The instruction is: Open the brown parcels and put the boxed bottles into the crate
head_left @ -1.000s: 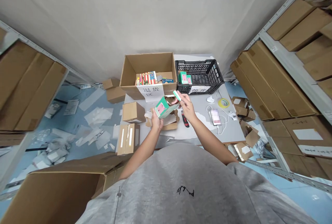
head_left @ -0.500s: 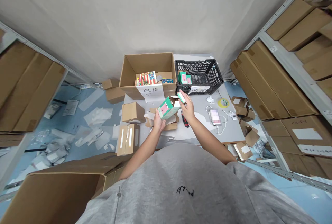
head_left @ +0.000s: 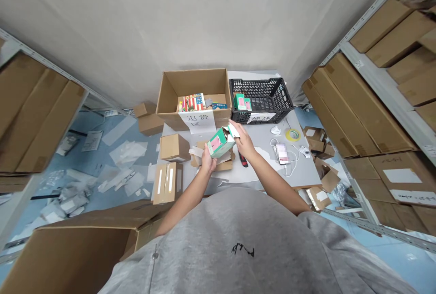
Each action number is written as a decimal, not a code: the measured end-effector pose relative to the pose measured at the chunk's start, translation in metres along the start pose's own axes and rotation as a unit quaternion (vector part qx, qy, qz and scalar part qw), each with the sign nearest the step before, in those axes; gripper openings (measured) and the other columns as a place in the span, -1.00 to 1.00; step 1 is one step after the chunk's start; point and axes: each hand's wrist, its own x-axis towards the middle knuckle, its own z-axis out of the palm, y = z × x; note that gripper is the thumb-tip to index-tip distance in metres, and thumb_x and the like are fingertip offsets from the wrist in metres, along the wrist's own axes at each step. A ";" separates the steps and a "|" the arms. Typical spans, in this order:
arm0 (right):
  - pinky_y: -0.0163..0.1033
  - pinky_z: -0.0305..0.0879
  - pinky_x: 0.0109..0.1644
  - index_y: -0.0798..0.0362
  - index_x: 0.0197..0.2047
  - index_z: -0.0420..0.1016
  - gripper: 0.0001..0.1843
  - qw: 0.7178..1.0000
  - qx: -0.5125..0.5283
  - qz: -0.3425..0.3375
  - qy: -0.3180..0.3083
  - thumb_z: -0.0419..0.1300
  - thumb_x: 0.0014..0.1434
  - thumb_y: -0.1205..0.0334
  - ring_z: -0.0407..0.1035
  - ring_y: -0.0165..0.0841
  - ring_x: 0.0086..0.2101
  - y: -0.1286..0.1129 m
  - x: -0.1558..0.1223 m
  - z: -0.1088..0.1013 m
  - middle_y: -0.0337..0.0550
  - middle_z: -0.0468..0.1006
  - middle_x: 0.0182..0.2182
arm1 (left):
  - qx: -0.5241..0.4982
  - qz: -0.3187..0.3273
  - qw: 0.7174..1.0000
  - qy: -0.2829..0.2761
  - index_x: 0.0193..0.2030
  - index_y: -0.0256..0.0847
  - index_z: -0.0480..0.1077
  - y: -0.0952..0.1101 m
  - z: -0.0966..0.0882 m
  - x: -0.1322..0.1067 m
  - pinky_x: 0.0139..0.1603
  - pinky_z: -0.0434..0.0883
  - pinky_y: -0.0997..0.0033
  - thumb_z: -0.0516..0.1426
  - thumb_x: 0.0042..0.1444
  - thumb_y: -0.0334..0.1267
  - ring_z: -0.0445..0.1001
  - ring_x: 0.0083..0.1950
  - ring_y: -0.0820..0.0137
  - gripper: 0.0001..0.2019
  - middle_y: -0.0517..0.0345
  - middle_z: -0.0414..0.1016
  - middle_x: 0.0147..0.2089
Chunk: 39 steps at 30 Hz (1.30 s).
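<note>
Tilted over the table is a small green-and-white box [head_left: 219, 143] with a pink picture on its side. My left hand [head_left: 207, 161] is wrapped round its lower left end. The box's lid flap stands up at the right end, and my right hand [head_left: 244, 141] has its fingers closed on that flap. What lies inside the box is too small to make out. Under my hands is an opened brown carton [head_left: 225, 166]. A red-and-black tool [head_left: 243, 160] lies by my right wrist, partly covered by it.
A big cardboard box [head_left: 163, 96] holding colourful packages stands at the back, beside a black plastic crate [head_left: 286, 98] with similar green boxes. Two small cartons [head_left: 168, 182] sit at left. Yellow tape [head_left: 293, 135] and a cabled phone [head_left: 282, 154] lie right. Loaded shelves [head_left: 361, 64] flank the table.
My right hand has shifted slightly left and the flap in its fingers has moved closer to the box's open end. My left hand keeps its hold nearly unchanged.
</note>
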 end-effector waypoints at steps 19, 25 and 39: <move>0.09 0.13 0.51 -0.25 0.48 0.34 -0.26 0.996 0.056 -0.021 -0.069 0.12 0.36 -0.36 0.18 -0.05 0.43 -0.009 -0.002 -0.009 -0.14 0.29 0.46 | 0.008 -0.010 1.000 -0.001 0.20 -0.29 0.53 0.003 0.005 0.002 0.24 0.54 0.19 0.02 0.51 0.01 0.69 0.08 0.22 -0.55 -0.09 0.70 0.07; 0.07 0.11 0.52 -0.22 0.47 0.37 -0.29 0.998 0.064 0.004 -0.009 -0.01 0.43 -0.37 0.19 -0.09 0.43 -0.002 -0.005 0.001 -0.12 0.33 0.44 | 0.017 -0.011 1.000 0.017 0.13 -0.28 0.55 0.003 0.007 0.003 0.17 0.57 0.28 0.02 0.51 0.02 0.71 -0.03 0.28 -0.56 -0.03 0.73 -0.04; 0.04 0.00 0.57 -0.19 0.53 0.27 -0.35 0.999 0.022 0.030 0.020 -0.03 0.50 -0.19 0.01 -0.15 0.51 0.007 -0.005 0.010 -0.16 0.24 0.50 | 0.044 0.040 0.997 0.053 0.00 -0.27 0.58 0.006 0.016 -0.001 0.12 0.56 0.31 0.08 0.45 0.10 0.70 0.02 0.26 -0.55 -0.04 0.72 -0.06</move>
